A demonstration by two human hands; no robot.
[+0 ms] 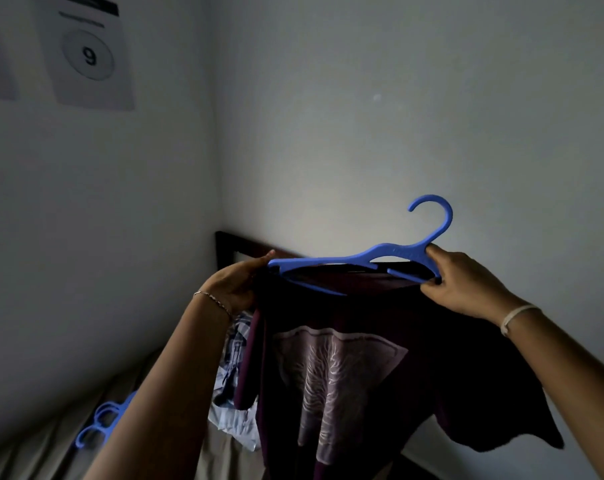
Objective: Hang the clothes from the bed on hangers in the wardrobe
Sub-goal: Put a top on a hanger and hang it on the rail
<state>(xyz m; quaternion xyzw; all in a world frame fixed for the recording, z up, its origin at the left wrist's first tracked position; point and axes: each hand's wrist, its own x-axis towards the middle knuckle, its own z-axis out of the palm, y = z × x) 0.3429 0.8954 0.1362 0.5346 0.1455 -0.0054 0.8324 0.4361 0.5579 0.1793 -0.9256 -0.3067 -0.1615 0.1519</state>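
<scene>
Head: left hand (236, 282), right hand (466, 285) fingers (432, 253) pinch hanger (328, 262).

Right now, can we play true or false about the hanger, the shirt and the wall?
1. Both the left hand and the right hand hold the blue hanger. True.
2. The shirt is bright yellow. False: it is dark maroon with a pale print.
3. More blue hangers lie on the bed. True.
4. The paper on the wall shows a 4. False: it shows a 9.
</scene>
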